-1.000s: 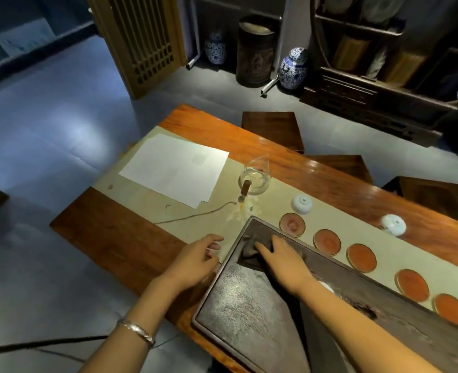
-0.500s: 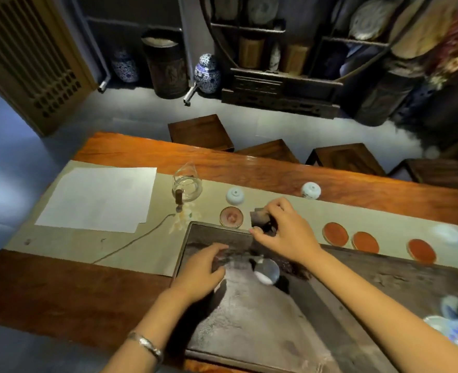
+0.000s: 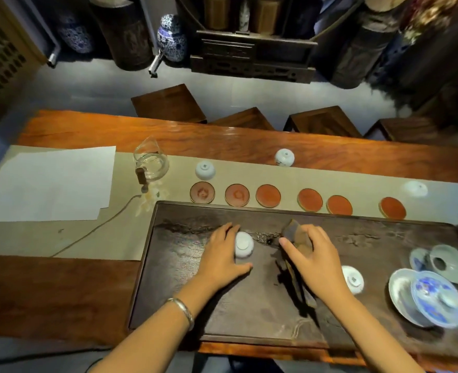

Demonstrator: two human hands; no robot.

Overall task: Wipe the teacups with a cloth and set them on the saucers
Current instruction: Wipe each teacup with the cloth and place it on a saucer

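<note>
My left hand (image 3: 223,254) is curled around an upturned white teacup (image 3: 243,244) on the dark tea tray (image 3: 184,292). My right hand (image 3: 312,258) holds a dark brown cloth (image 3: 296,239) that hangs down onto the tray. Another upturned cup (image 3: 353,278) stands on the tray just right of my right wrist. Three more upturned cups sit on the beige runner: one (image 3: 205,170) behind the leftmost saucer, one (image 3: 284,157) further back, one (image 3: 415,189) blurred at far right. Several round orange saucers (image 3: 268,195) lie bare in a row behind the tray.
A glass pitcher (image 3: 151,162) and white paper sheets (image 3: 50,181) are at the left on the runner. Blue-and-white lidded bowls and dishes (image 3: 427,294) crowd the tray's right end. Wooden stools (image 3: 168,103) stand beyond the table's far edge.
My view has swung right. My right hand has lifted the cloth from the tray's far edge and brought it nearer. My left hand has moved onto the upturned cup.
</note>
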